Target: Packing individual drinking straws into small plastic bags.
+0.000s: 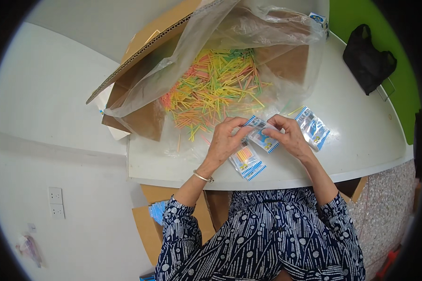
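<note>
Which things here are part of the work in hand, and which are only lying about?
In use:
- small clear packet, held between left hand and right hand
- pile of coloured sticks on the plastic liner of the cardboard box
- filled packets below the hands
- packets to the right

Lying about:
- black bag
- small box at the table's far edge

Neon yellow, green, orange and pink sticks point(215, 86) fill a brown box point(145, 44); blue-and-white striped packets point(314, 126) lie on a white table point(361, 140).
</note>
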### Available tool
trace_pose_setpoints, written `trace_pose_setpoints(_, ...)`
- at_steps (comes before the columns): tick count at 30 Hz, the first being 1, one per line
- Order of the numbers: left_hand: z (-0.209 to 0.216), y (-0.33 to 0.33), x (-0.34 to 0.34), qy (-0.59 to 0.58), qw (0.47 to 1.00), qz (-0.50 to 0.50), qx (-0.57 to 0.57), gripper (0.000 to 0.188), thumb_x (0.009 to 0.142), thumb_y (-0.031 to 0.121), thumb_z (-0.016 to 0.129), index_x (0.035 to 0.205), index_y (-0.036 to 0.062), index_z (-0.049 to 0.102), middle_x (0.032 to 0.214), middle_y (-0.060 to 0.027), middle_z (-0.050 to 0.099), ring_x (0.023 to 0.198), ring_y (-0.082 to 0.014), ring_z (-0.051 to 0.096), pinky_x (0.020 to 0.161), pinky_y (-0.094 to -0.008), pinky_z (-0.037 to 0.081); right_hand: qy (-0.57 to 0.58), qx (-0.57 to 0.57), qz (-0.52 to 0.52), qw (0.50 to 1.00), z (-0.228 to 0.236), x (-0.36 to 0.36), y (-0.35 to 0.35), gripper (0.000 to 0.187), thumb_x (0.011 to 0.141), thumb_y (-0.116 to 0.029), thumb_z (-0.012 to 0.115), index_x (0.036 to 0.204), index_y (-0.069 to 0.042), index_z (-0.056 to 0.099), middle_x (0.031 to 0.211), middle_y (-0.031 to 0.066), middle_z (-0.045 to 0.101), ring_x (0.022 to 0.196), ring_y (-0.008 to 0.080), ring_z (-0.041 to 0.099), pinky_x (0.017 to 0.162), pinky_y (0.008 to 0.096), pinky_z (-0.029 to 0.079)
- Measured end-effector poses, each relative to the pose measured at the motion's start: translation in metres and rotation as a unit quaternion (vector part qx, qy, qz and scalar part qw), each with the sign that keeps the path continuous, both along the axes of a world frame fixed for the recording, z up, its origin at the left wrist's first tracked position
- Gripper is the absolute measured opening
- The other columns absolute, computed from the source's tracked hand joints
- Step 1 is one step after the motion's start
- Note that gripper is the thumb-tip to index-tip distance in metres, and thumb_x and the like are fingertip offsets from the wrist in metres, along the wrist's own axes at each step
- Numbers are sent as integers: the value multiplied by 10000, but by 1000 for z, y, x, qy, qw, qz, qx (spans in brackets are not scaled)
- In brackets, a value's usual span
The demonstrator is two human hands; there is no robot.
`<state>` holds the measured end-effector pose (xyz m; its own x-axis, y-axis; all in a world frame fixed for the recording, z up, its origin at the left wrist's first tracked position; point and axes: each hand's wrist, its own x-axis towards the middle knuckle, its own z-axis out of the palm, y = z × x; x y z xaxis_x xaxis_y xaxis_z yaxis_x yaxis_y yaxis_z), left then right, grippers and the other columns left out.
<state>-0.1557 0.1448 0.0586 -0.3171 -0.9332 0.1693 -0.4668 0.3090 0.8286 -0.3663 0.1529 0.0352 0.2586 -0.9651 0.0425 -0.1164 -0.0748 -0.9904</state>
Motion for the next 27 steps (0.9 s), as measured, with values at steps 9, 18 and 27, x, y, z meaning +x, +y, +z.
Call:
trace_pose_setpoints(9,-9,0,-2,-33,998,27,-43,150,826,86,629,934,-6,682,806,-91,634,747,-155,578,663,-268,441,-33,36,9,999,-23,11,-1,214,822,-182,670,863,29,674,666,16,589,622,69,487,545,236,381)
trace_pose_setpoints(18,-12,-2,23,-55,998,13,-24,182,823,133,641,952,6,667,856,-114,630,777,-208,583,690,-297,452,0,2,40,999,-23,19,-1,233,867,-176,621,842,55,639,651,51,566,610,97,477,555,251,378)
trace_pose_setpoints(27,-12,-54,169,-501,851,34,-152,480,816,262,606,1215,27,481,1175,-150,546,1098,-311,493,917,-435,351,23,-172,11,985,-27,34,-15,226,882,-178,609,827,41,601,774,99,550,672,162,493,602,292,389)
